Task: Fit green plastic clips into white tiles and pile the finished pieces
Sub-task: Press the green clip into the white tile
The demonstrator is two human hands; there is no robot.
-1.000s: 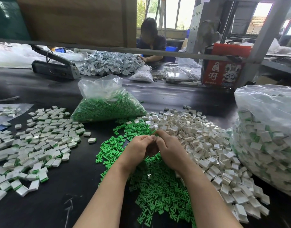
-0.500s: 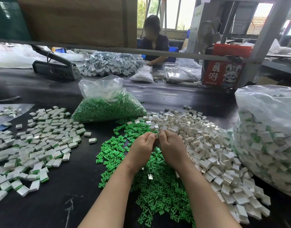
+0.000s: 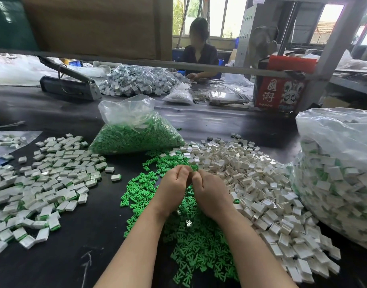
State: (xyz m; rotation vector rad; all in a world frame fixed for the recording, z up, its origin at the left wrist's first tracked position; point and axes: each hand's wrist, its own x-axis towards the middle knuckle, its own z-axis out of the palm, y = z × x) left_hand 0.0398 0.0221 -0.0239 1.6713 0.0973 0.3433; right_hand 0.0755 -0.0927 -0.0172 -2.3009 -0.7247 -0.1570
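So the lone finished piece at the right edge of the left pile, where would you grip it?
Finished piece lies flat and apart from the pile. Pinch its two long white sides from above, probably with the left hand, which is nearer; its green end faces right.

two bare forearms come in from the bottom edge of the view, and no sleeve covers them up to that edge. the left hand (image 3: 174,189) and the right hand (image 3: 211,193) wear no gloves. no ring, watch or bracelet shows on the wrists or on the backs of the hands. the fingernails cannot be seen, because the fingers are turned away from the camera.
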